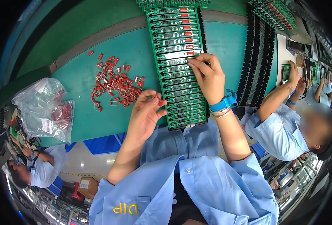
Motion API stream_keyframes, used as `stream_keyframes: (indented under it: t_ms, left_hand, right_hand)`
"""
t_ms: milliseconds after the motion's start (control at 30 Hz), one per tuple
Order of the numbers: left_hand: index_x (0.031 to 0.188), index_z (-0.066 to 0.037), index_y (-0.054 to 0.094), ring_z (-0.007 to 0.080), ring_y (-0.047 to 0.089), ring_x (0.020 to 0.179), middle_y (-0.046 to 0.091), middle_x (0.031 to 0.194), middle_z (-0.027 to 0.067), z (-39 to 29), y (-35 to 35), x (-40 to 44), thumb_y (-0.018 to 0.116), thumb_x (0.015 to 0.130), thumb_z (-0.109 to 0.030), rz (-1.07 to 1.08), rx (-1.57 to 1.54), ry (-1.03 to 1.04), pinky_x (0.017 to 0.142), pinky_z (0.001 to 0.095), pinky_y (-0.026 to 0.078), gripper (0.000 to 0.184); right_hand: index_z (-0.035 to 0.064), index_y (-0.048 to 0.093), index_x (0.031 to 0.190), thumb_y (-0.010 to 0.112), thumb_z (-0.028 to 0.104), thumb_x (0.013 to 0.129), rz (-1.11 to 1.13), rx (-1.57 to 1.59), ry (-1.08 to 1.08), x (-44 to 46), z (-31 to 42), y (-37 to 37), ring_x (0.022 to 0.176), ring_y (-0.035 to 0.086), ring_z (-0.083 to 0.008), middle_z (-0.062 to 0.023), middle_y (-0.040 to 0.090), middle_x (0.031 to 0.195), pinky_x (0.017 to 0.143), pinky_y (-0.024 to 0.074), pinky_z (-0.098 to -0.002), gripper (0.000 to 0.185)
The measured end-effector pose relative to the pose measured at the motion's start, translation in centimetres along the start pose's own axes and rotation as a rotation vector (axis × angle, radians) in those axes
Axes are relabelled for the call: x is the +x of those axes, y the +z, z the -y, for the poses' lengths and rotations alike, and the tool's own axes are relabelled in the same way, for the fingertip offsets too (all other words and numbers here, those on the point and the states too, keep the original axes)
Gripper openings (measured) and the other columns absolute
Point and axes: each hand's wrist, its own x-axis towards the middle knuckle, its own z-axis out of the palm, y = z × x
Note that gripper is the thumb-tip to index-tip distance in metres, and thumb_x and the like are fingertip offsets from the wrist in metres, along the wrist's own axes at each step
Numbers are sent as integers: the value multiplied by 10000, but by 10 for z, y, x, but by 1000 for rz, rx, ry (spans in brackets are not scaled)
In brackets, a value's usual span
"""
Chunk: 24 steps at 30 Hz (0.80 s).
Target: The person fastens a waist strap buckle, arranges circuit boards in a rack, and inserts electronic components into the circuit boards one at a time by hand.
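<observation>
My left hand (145,116) is closed in a pinch around a small red film capacitor (161,101), just off the left edge of the long green circuit board panel (179,75). Over that panel, my right hand (210,77) brings thumb and forefinger together at one of the middle strips; whatever is between those fingertips is hidden. Red capacitors (187,27) sit in the strips above my right fingertips, while the strips below show none. A loose pile of red capacitors with thin wire leads (115,82) lies on the green table left of the panel.
A clear plastic bag (42,108) with more red parts lies at the table's left. Black slotted racks (254,60) stand to the right, with further green boards (274,15) behind. A co-worker in a blue shirt (278,131) works at the right; another person sits at far left.
</observation>
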Motion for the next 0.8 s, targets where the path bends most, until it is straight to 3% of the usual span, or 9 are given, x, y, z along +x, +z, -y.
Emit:
stream_keyframes:
  t_ms: [67,133,233,400,600,733,800]
  left_hand:
    - [1060,-71,518,157,581,876,557,975,55,3,2,1,558,851,-7,10,38,29,698,261,499,222]
    - [1070,-65,517,155,580,877,555,974,56,5,4,-1,557,851,-2,29,65,53,706,258,498,231]
    - [1101,-46,514,147,576,877,551,973,58,10,6,-3,555,852,13,84,149,104,729,251,494,259]
    - [1151,-15,505,134,565,878,551,960,65,13,12,-3,551,855,16,17,256,99,750,237,482,301]
    - [1179,3,497,129,554,872,557,951,71,19,9,-1,544,862,6,-28,186,110,739,226,465,321]
    - [1171,1,506,124,547,865,570,963,77,19,5,3,546,860,-1,54,280,175,734,223,448,314]
    - [1170,1,507,124,547,861,571,967,77,14,7,5,547,859,-2,65,335,146,732,223,446,313]
  right_hand:
    - [53,680,953,675,48,750,1,15,-24,-2,8,-4,783,562,-163,-56,549,962,662,461,-230,203]
    - [41,677,975,658,45,771,97,259,-24,-15,37,-21,812,559,-172,-75,560,968,668,462,-244,205]
    - [34,675,969,680,21,754,407,553,144,-39,63,-33,797,568,-177,-86,565,981,691,472,-250,215]
    - [20,669,952,667,-8,764,249,777,384,-58,60,-18,809,571,-159,-88,569,993,697,476,-225,190]
    - [6,633,947,618,-40,791,195,784,296,-60,56,-2,836,568,-139,-80,572,988,694,478,-203,163]
    - [11,597,914,612,-31,767,171,1156,663,-64,63,1,739,567,-107,-60,590,930,623,472,-184,154]
    - [11,583,928,595,-43,775,221,1127,665,-60,60,-5,760,566,-111,-65,585,945,638,473,-187,162]
